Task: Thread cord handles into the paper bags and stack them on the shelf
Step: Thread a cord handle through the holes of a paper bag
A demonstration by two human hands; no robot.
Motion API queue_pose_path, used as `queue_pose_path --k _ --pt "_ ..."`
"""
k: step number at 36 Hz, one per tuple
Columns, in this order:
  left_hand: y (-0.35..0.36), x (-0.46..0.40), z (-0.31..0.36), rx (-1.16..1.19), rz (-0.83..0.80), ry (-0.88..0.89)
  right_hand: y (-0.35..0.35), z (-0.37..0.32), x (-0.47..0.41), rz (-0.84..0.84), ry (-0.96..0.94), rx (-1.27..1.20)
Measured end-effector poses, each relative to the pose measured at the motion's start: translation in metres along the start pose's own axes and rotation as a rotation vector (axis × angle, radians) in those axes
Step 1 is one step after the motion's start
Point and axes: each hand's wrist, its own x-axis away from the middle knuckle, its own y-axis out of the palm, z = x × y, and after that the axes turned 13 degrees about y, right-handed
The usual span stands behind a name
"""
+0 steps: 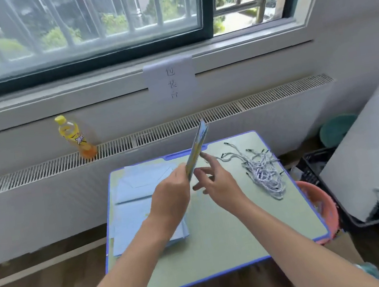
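The person stood at the small green worktop with a blue rim (222,248) and held one flat, folded paper bag with a yellow and blue print (196,147) edge-on in the air, tilted up and away. The left hand (172,199) pinched the bag's near lower edge, thumb on one face and the other fingers hidden behind it. The right hand (215,181) was loose and spread, holding nothing; its forefinger reached toward the bag's right face, though I could not tell whether it touched.

Under and to the left of the left fingers lay the stack of pale blue flat paper bags (142,198). To the right of the right fingers, well apart from them, sat the tangled heap of white-and-grey twisted cord handles with black tips (263,172).

It looked like the start of a bag: picked up, not yet opened, no cord in hand. To do this well, I would say the left pinch should stay firm near the edge while the right fingers part the mouth enough to reveal the handle holes, which I could not see from where I stood. Then one cord should be drawn from the edge of the heap by its black tip, since pulling from the middle would likely drag several along. No shelf was plainly identifiable.
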Motion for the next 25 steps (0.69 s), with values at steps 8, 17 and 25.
queue_pose_path --k 8,17,25 --pt "0.008 -0.033 0.027 0.350 -0.004 -0.124 -0.038 -0.024 -0.009 0.108 0.031 0.023" --pt "0.018 -0.039 0.000 0.790 0.009 -0.444 -0.048 -0.035 -0.029 0.193 0.131 0.172" --pt "0.034 -0.056 -0.023 0.277 -0.072 -0.187 -0.038 -0.037 -0.054 0.088 0.142 0.143"
